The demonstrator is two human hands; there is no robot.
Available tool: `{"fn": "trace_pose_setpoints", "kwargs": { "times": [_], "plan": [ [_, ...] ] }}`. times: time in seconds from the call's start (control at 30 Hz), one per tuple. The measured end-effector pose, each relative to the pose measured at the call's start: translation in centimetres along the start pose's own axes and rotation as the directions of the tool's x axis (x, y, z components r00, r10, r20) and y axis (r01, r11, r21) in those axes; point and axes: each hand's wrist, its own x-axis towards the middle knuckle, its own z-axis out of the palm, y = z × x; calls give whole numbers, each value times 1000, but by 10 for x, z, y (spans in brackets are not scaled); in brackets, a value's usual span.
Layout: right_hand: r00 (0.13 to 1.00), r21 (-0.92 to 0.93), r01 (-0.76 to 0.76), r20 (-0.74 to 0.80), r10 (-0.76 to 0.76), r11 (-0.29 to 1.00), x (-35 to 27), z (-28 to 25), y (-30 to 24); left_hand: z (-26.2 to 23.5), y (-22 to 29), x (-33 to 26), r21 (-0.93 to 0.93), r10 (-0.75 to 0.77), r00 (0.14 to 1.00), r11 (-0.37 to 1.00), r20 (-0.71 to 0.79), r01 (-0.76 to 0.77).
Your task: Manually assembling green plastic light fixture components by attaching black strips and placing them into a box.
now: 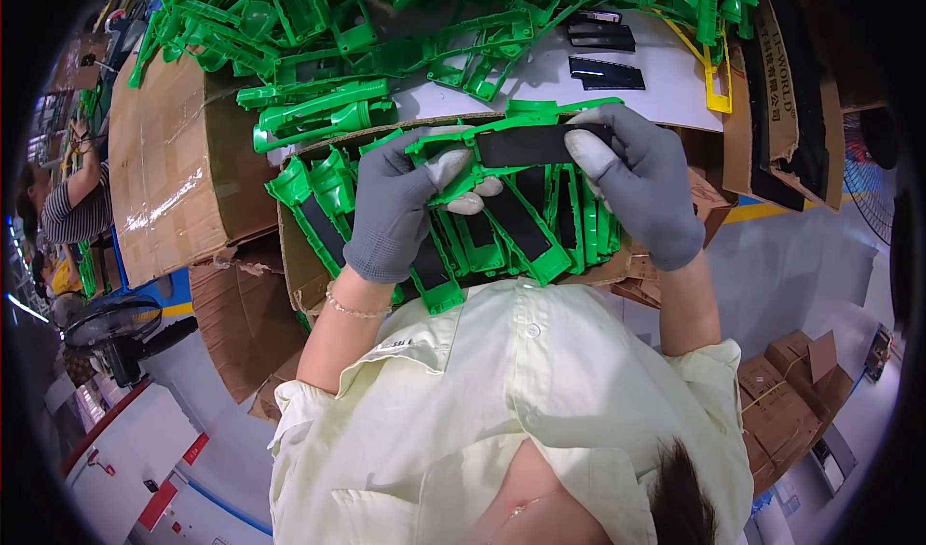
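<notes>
Both my hands wear grey gloves with white fingertips. My left hand (405, 198) is closed around the left end of a green plastic housing (442, 142). Along that housing lies a flat black panel (521, 147). Thumb and fingers of my right hand (637, 178) pinch the right end of the panel and housing. Whether the panel sits fully in the green frame, I cannot tell. Directly beneath, an open cardboard carton (297, 265) holds several green housings (526, 241) with black panels in them, standing close together.
Beyond the carton, a heap of green housings (357, 39) covers much of a white tabletop (666, 82). Loose black panels (606, 72) and a yellow frame (717, 82) lie there. Cartons (159, 159) flank me. A black fan (116, 328) and another person (82, 193) are at left.
</notes>
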Motion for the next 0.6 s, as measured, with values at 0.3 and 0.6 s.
{"fn": "trace_pose_setpoints", "kwargs": {
  "times": [0.3,0.6],
  "plan": [
    [999,104,-49,18,47,993,-1,-13,-11,-2,4,-2,25,-14,1000,1000,-21,14],
    [999,-177,35,-5,-36,984,-2,-4,-9,6,2,-4,-39,-77,997,996,13,78]
  ]
}}
